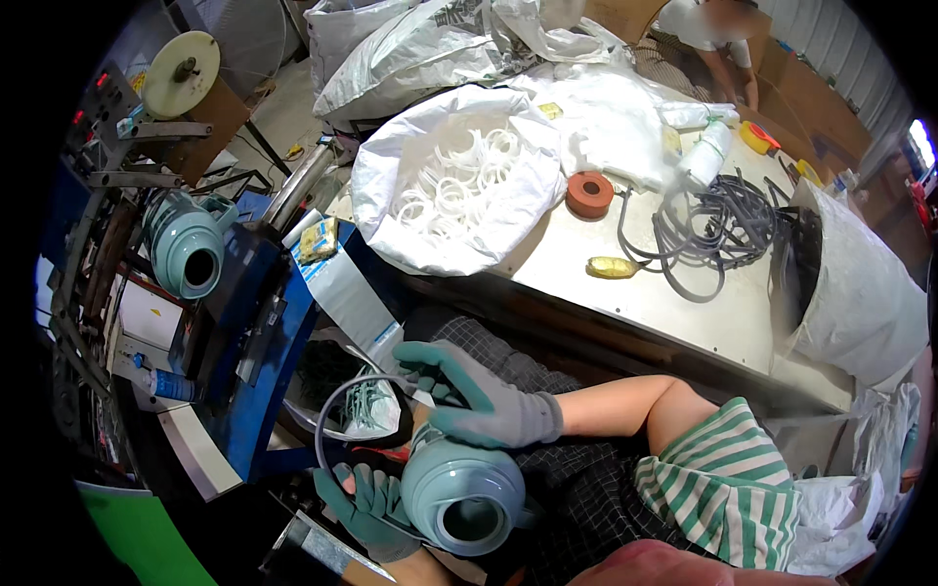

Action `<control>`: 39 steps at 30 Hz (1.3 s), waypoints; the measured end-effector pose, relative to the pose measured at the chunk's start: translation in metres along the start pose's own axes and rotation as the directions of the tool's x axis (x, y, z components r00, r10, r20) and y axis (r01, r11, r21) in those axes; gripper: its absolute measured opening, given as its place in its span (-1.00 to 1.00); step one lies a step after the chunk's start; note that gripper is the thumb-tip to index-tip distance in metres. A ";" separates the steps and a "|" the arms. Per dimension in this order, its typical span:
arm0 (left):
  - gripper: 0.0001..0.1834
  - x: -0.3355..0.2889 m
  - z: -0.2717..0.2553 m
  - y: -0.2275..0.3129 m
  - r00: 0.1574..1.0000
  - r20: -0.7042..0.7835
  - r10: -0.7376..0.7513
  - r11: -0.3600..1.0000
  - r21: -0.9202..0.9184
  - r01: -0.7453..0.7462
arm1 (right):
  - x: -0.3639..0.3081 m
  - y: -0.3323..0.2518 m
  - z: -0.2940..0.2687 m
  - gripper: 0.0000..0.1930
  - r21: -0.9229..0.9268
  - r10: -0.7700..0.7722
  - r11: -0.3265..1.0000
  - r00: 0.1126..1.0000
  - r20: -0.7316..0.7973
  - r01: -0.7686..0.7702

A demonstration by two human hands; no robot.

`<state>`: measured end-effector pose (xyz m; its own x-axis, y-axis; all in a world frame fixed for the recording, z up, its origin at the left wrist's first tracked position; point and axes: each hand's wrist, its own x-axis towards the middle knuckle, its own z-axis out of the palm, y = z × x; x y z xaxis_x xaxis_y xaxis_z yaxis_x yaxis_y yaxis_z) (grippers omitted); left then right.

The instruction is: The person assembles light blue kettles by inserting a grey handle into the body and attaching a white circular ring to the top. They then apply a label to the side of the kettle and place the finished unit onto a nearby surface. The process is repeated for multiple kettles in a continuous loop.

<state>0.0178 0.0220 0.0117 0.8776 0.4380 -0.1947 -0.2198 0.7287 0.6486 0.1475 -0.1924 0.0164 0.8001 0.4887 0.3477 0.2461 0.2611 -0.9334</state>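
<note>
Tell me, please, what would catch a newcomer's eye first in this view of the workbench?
Most likely the pale blue-green kettle body low in the middle, gripped by the gloved left hand from below and the gloved right hand on top, with a thin grey ring looping beside it. Next, the open white sack of white rings on the metal table, and a second kettle body at the left.

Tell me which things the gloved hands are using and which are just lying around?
In use: left hand and right hand on the pale blue-green pot; thin grey ring.

Lying about: bag of white rings, orange tape roll, grey cables, second pot.
</note>
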 end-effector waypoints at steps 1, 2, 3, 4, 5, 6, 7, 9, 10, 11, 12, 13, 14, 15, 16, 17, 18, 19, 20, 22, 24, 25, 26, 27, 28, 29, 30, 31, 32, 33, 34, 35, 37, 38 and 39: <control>-0.74 -0.008 0.009 -0.004 0.991 -0.123 0.055 0.998 0.041 -0.051 | 0.004 0.007 0.003 -0.19 0.122 0.173 0.977 0.985 0.022 -0.174; -0.77 -0.011 0.020 -0.008 0.975 -0.171 0.143 0.968 0.227 -0.102 | 0.008 0.011 0.003 -0.18 -0.009 0.150 0.989 0.987 0.058 -0.150; -0.76 -0.011 0.014 -0.006 0.975 -0.175 0.136 0.979 0.172 -0.105 | 0.013 0.012 0.003 -0.17 -0.134 0.128 0.984 0.987 0.096 -0.114; -0.76 -0.013 0.007 -0.005 0.976 -0.178 0.127 0.987 0.117 -0.108 | 0.017 0.014 0.003 -0.16 -0.256 0.110 0.964 0.985 0.136 -0.072; -0.76 -0.012 0.002 -0.003 0.981 -0.168 0.093 0.995 0.053 -0.085 | 0.021 0.022 0.007 -0.18 -0.134 0.077 0.989 0.987 0.143 -0.058; -0.74 -0.010 0.002 -0.003 0.986 -0.158 0.056 0.998 -0.016 -0.059 | 0.023 0.035 0.011 -0.21 -0.017 0.048 0.999 0.988 0.146 -0.046; -0.64 -0.008 0.010 0.001 0.991 -0.135 -0.004 0.996 -0.088 -0.008 | 0.024 0.044 0.016 -0.23 0.105 0.020 0.994 0.989 0.147 -0.036; -0.62 0.001 -0.001 0.004 0.996 0.056 -0.068 0.987 -0.145 0.075 | 0.022 0.052 0.020 -0.33 0.437 0.205 0.860 0.962 0.178 -0.265; -0.62 0.008 -0.032 0.005 0.974 0.215 -0.069 0.987 -0.125 0.098 | 0.022 0.054 0.021 -0.37 0.579 0.284 0.732 0.934 0.219 -0.358; -0.56 0.008 -0.042 0.002 0.968 0.240 0.076 0.988 0.116 -0.107 | 0.021 0.067 0.025 -0.43 0.581 0.249 0.750 0.948 0.196 -0.317; -0.48 0.008 -0.052 -0.001 0.940 0.262 0.220 0.890 0.341 -0.303 | 0.018 0.083 0.027 -0.49 0.581 0.215 0.766 0.961 0.172 -0.275; -0.45 -0.001 -0.049 -0.010 0.822 0.289 0.490 0.455 0.720 -0.524 | 0.015 0.079 0.031 -0.48 0.630 0.247 0.711 0.950 0.192 -0.312; -0.43 -0.012 -0.046 -0.020 0.629 0.441 0.640 -0.144 0.873 -0.466 | 0.016 0.076 0.029 -0.47 0.695 0.300 0.617 0.927 0.227 -0.370; -0.36 -0.030 -0.017 -0.014 0.656 0.317 0.685 0.148 0.821 -0.551 | 0.018 0.067 0.027 -0.46 0.769 0.350 0.484 0.898 0.269 -0.419; -0.38 -0.044 -0.006 -0.011 0.681 0.331 0.654 0.196 0.795 -0.575 | 0.021 0.060 0.019 -0.45 0.818 0.384 0.382 0.879 0.282 -0.430; -0.39 -0.056 -0.005 -0.013 0.700 0.388 0.599 0.157 0.801 -0.578 | 0.024 0.056 0.014 -0.44 0.850 0.403 0.291 0.862 0.307 -0.439; -0.40 -0.072 -0.002 -0.006 0.721 0.446 0.531 0.060 0.828 -0.557 | 0.030 0.066 0.029 -0.45 0.782 0.452 0.345 0.822 0.346 -0.519; -0.42 -0.086 -0.002 -0.003 0.756 0.484 0.441 -0.003 0.843 -0.538 | 0.029 0.076 0.036 -0.48 0.760 0.449 0.352 0.811 0.375 -0.546; -0.43 -0.081 0.006 -0.011 0.777 0.533 0.336 0.021 0.820 -0.572 | 0.024 0.073 0.020 -0.51 0.742 0.461 0.423 0.828 0.319 -0.521; -0.45 -0.085 0.017 -0.014 0.793 0.564 0.232 -0.007 0.816 -0.578 | 0.024 0.076 0.019 -0.57 0.725 0.422 0.449 0.839 0.343 -0.522; -0.48 -0.092 0.016 -0.015 0.813 0.543 0.212 -0.020 0.834 -0.552 | 0.029 0.076 0.023 -0.63 0.711 0.411 0.441 0.828 0.382 -0.547; -0.49 -0.095 0.017 -0.013 0.821 0.532 0.207 -0.029 0.842 -0.539 | 0.030 0.069 0.018 -0.63 0.696 0.428 0.397 0.791 0.437 -0.599; -0.50 -0.097 0.018 -0.011 0.830 0.522 0.194 -0.033 0.849 -0.527 | 0.031 0.067 0.021 -0.63 0.700 0.451 0.382 0.783 0.428 -0.603; -0.51 -0.099 0.017 -0.012 0.836 0.516 0.187 -0.034 0.854 -0.519 | 0.029 0.065 0.022 -0.63 0.702 0.480 0.373 0.774 0.413 -0.606; -0.52 -0.097 0.018 -0.013 0.838 0.518 0.174 -0.034 0.853 -0.520 | 0.029 0.063 0.021 -0.64 0.668 0.514 0.419 0.767 0.385 -0.616; -0.53 -0.095 0.020 -0.014 0.837 0.522 0.165 -0.032 0.851 -0.525 | 0.030 0.060 0.019 -0.66 0.630 0.546 0.463 0.760 0.352 -0.624; -0.54 -0.094 0.022 -0.015 0.837 0.523 0.161 -0.038 0.851 -0.524 | 0.034 0.054 0.019 -0.69 0.544 0.577 0.542 0.754 0.312 -0.640; -0.55 -0.092 0.022 -0.016 0.839 0.523 0.151 -0.032 0.851 -0.524 | 0.035 0.055 0.018 -0.72 0.500 0.571 0.579 0.758 0.316 -0.644; -0.55 -0.094 0.022 -0.016 0.845 0.515 0.142 -0.027 0.856 -0.517 | 0.034 0.055 0.016 -0.75 0.456 0.568 0.610 0.759 0.318 -0.648; -0.57 -0.096 0.017 -0.015 0.859 0.496 0.129 0.000 0.866 -0.500 | 0.036 0.056 0.018 -0.78 0.412 0.559 0.638 0.759 0.333 -0.651; -0.60 -0.097 0.012 -0.015 0.870 0.479 0.115 0.033 0.874 -0.486 | 0.036 0.058 0.019 -0.77 0.443 0.549 0.621 0.762 0.343 -0.646; -0.60 -0.096 -0.011 -0.016 0.856 0.510 0.087 0.094 0.851 -0.517 | 0.036 0.059 0.020 -0.76 0.474 0.539 0.604 0.766 0.350 -0.641; -0.53 -0.096 -0.022 -0.020 0.895 0.445 0.038 0.283 0.854 -0.437 | 0.040 0.020 0.023 -0.73 0.436 0.318 0.799 0.906 0.280 -0.415; -0.46 -0.097 -0.023 -0.022 0.939 0.344 0.002 0.394 0.863 -0.317 | 0.039 0.008 0.027 -0.72 0.411 0.190 0.866 0.948 0.255 -0.284; -0.44 -0.097 -0.018 -0.020 0.948 0.317 -0.008 0.404 0.868 -0.287 | 0.045 0.007 0.020 -0.62 0.131 -0.320 0.947 0.888 0.330 0.293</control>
<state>-0.0705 -0.0259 0.0047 0.9693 0.2420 0.0435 0.0291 -0.2886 0.9570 0.1749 -0.1519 0.0271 0.4512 0.6252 0.6368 0.3961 0.4991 -0.7707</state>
